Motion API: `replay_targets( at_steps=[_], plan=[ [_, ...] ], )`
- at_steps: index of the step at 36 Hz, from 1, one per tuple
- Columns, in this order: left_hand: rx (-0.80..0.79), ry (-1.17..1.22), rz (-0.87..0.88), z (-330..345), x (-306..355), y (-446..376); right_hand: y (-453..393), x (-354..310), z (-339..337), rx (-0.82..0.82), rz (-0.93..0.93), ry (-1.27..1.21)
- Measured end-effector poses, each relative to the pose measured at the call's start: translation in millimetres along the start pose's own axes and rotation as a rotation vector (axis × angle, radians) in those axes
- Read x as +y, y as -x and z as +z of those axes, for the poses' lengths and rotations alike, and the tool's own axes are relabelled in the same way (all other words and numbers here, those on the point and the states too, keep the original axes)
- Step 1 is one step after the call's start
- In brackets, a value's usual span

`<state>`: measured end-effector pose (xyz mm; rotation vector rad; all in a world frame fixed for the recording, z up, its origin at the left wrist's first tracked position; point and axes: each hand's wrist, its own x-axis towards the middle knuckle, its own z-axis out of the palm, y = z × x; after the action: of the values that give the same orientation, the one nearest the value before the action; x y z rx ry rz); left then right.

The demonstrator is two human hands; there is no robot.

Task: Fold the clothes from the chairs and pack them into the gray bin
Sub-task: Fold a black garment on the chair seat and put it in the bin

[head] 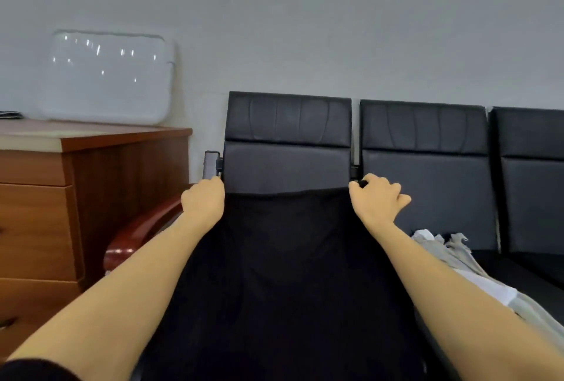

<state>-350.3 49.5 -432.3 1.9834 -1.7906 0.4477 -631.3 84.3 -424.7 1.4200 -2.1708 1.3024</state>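
A white plastic lid (106,77) is leaned against the wall on a wooden drawer cabinet (91,197) at the far left. A black garment (283,273) is held stretched over the leftmost black chair (288,142): its upper left corner is gripped by the left hand (204,202), its upper right corner is pinched by the right hand (377,200), the remaining fingers (403,200) being loosely spread. A grey-and-white garment (457,261) is seen lying on the seat of the next chair (427,161), just beside the right forearm.

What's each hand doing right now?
Left hand: grips one top corner of the black garment.
Right hand: grips the other top corner.
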Motion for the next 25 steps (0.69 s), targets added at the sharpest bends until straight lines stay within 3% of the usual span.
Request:
replay_targets(
  at_steps=[9, 25],
  plan=[
    [-0.148, 0.017, 0.287, 86.7, -5.1, -14.7, 1.6, 32.3, 87.3, -0.169, 0.092, 0.114],
    [-0.276, -0.085, 0.355, 166.0, -2.1, -52.3, -4.1, 58.8, 159.0, -0.254, 0.11, 0.117]
  ],
)
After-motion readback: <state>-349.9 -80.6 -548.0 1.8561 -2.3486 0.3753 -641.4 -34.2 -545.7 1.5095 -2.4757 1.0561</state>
